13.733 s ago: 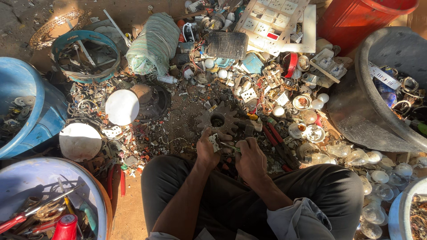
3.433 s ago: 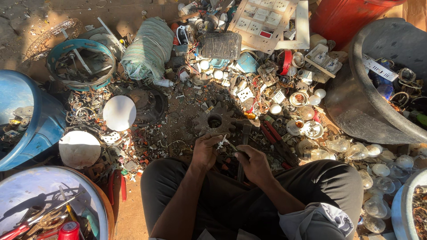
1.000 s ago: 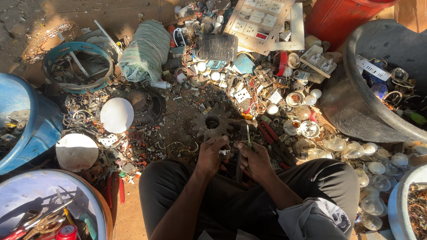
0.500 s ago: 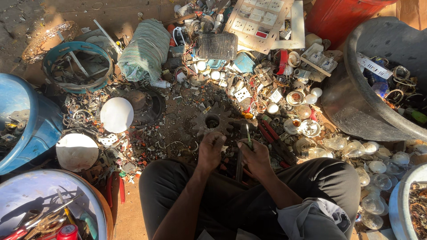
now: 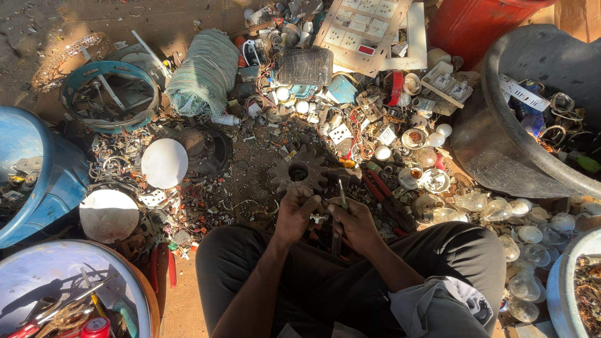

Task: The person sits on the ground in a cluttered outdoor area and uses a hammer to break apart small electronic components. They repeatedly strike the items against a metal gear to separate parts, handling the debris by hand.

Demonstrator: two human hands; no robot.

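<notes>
I sit on the ground with my knees apart, both hands together in front of me. My left hand (image 5: 295, 211) pinches a small pale scrap part (image 5: 318, 218) held between the two hands. A thin screwdriver (image 5: 342, 195) is gripped in my right hand (image 5: 352, 220), its shaft pointing up and away from me. Just beyond my hands a dark toothed gear wheel (image 5: 300, 171) lies flat on the dirt. What the small part is exactly is too small to tell.
Scrap surrounds me: a black tub (image 5: 501, 156) of wires at right, loose glass bulbs (image 5: 501, 209) beside it, a white switch panel (image 5: 366, 25) at the back, a rolled sack (image 5: 203, 72), two white domes (image 5: 164, 163), blue tubs (image 5: 37, 181) at left, red-handled pliers (image 5: 382, 191).
My hands have stayed close together in the same spot over the last second. The screwdriver shaft has shifted slightly between them; earlier it was held lower and more sideways.
</notes>
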